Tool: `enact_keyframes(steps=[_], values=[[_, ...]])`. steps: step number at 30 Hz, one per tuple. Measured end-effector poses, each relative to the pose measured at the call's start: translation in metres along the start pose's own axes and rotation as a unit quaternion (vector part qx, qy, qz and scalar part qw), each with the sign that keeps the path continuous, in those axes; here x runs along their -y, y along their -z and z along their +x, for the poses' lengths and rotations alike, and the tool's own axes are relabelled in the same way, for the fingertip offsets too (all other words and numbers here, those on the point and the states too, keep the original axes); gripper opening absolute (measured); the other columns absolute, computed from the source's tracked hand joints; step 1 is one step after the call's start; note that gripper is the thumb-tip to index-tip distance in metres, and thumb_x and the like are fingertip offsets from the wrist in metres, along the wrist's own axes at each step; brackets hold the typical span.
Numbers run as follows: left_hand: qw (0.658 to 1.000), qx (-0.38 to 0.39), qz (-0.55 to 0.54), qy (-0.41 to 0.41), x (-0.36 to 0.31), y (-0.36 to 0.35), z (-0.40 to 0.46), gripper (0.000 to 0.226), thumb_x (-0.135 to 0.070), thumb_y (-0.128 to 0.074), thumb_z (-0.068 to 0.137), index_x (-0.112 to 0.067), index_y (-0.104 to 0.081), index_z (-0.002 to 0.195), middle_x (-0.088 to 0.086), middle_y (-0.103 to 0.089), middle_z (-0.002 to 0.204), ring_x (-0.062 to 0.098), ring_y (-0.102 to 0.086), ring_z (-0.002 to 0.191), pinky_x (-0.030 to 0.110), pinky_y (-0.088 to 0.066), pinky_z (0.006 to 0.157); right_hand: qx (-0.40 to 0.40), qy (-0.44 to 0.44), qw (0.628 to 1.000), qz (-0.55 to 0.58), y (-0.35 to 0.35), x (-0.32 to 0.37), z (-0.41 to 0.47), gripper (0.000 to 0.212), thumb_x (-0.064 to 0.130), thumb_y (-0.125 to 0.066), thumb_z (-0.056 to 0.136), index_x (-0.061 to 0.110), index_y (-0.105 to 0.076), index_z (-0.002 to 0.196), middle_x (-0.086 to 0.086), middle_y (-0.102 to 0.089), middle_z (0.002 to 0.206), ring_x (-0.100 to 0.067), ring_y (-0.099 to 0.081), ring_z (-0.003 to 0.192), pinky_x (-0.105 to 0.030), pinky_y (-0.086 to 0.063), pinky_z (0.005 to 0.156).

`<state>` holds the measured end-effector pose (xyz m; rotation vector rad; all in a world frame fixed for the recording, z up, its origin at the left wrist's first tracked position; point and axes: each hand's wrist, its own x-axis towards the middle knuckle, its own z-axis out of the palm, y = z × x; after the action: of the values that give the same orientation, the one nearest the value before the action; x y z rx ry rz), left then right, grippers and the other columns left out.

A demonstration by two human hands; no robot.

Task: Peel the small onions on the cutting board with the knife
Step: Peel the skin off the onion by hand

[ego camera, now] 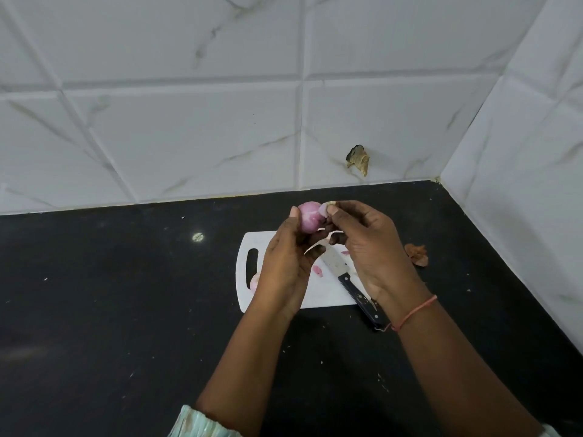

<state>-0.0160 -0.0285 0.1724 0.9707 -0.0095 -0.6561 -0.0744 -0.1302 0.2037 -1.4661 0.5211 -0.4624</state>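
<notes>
Pink small round onion (308, 219) is held above the white plastic cutting board (318, 291) by the left hand (285, 266). Its skin is pinched by the right hand (367, 247). Black-handled knife (353, 285) is partly hidden.

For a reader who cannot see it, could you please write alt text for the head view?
The left hand holds a small pink onion above a white cutting board while the right hand pinches a strip of its skin. A black-handled knife lies on the board.
</notes>
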Motion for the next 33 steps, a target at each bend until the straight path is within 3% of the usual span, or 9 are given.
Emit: enact_keyframes(steps=[3,7,14,16,19,22,24,27,33], values=[[0.999,-0.002,-0.016,0.036,-0.004,0.004,0.002,0.035,-0.036,-0.057,0.097,-0.006,-0.072,0.106,0.008,-0.073,0.092,0.012,-0.067,0.079,0.025,-0.054,0.079,-0.012,0.021,0.999,-0.049,0.002,-0.002,-0.001,0.009,0.018,-0.064,0.093,0.016,-0.071,0.097,0.003,-0.073,0.086,-0.005,-0.065,0.075,-0.018,-0.054,0.064],[0.998,0.0,-0.051,0.03,-0.008,0.008,0.003,0.036,-0.025,-0.064,0.093,0.003,-0.068,0.116,0.013,-0.073,0.1,0.014,-0.069,0.086,0.023,-0.058,0.081,-0.021,0.025,0.998,-0.052,0.004,-0.004,0.0,0.011,0.017,-0.063,0.093,0.012,-0.07,0.099,0.0,-0.074,0.089,-0.01,-0.068,0.078,-0.023,-0.057,0.069],[0.995,0.036,-0.075,0.053,-0.013,0.013,0.006,0.025,-0.021,-0.05,0.102,-0.002,-0.064,0.108,0.013,-0.071,0.111,0.011,-0.06,0.079,0.02,-0.055,0.072,-0.043,-0.125,0.966,0.223,0.008,-0.011,0.011,0.011,0.011,-0.062,0.092,0.005,-0.07,0.097,-0.01,-0.072,0.08,-0.015,-0.065,0.065,-0.026,-0.051,0.058],[0.993,0.025,-0.098,0.061,-0.015,0.014,0.007,0.028,-0.021,-0.053,0.1,0.001,-0.061,0.116,0.017,-0.07,0.117,0.013,-0.062,0.082,0.02,-0.056,0.073,-0.106,-0.103,0.975,0.167,0.015,-0.017,0.016,0.011,0.011,-0.069,0.088,0.004,-0.07,0.096,-0.009,-0.073,0.077,-0.014,-0.066,0.062,-0.026,-0.052,0.054],[0.983,0.01,-0.165,0.085,-0.017,0.015,0.006,0.055,-0.015,-0.066,0.087,0.007,-0.05,0.135,0.024,-0.065,0.126,0.024,-0.072,0.091,0.027,-0.061,0.077,-0.202,-0.006,0.976,-0.08,0.033,-0.038,0.025,0.01,0.015,-0.073,0.086,0.008,-0.071,0.093,-0.006,-0.074,0.081,-0.009,-0.069,0.066,-0.019,-0.052,0.058],[0.973,0.024,-0.206,0.105,-0.017,0.014,0.006,0.061,-0.009,-0.067,0.081,0.009,-0.046,0.136,0.031,-0.061,0.128,0.036,-0.069,0.106,0.035,-0.06,0.086,-0.174,0.04,0.913,-0.367,0.055,-0.061,0.033,0.022,0.014,-0.059,0.096,0.008,-0.069,0.115,-0.008,-0.069,0.109,-0.014,-0.064,0.093,-0.019,-0.048,0.077],[0.968,0.029,-0.223,0.115,-0.017,0.013,0.006,0.06,-0.006,-0.067,0.081,0.007,-0.046,0.136,0.032,-0.061,0.127,0.04,-0.067,0.111,0.04,-0.057,0.093,-0.147,0.022,0.878,-0.456,0.064,-0.07,0.038,0.038,0.002,-0.052,0.096,0.009,-0.057,0.133,-0.014,-0.056,0.131,-0.023,-0.057,0.114,-0.03,-0.049,0.095],[0.963,0.031,-0.239,0.117,-0.014,0.013,0.009,0.056,-0.003,-0.066,0.082,0.005,-0.046,0.134,0.033,-0.059,0.13,0.043,-0.064,0.115,0.044,-0.049,0.101,-0.13,0.042,0.862,-0.487,0.066,-0.074,0.039,0.067,-0.011,-0.055,0.088,0.02,-0.042,0.146,-0.013,-0.039,0.142,-0.027,-0.044,0.128,-0.036,-0.045,0.101],[0.977,0.032,-0.19,0.087,-0.01,0.012,0.009,0.055,-0.004,-0.069,0.081,0.005,-0.05,0.132,0.028,-0.063,0.127,0.036,-0.066,0.114,0.041,-0.05,0.102,-0.14,0.219,0.914,-0.313,0.037,-0.048,0.021,0.022,0.025,-0.065,0.092,0.016,-0.067,0.111,0.003,-0.062,0.113,-0.009,-0.057,0.108,-0.018,-0.049,0.084]])
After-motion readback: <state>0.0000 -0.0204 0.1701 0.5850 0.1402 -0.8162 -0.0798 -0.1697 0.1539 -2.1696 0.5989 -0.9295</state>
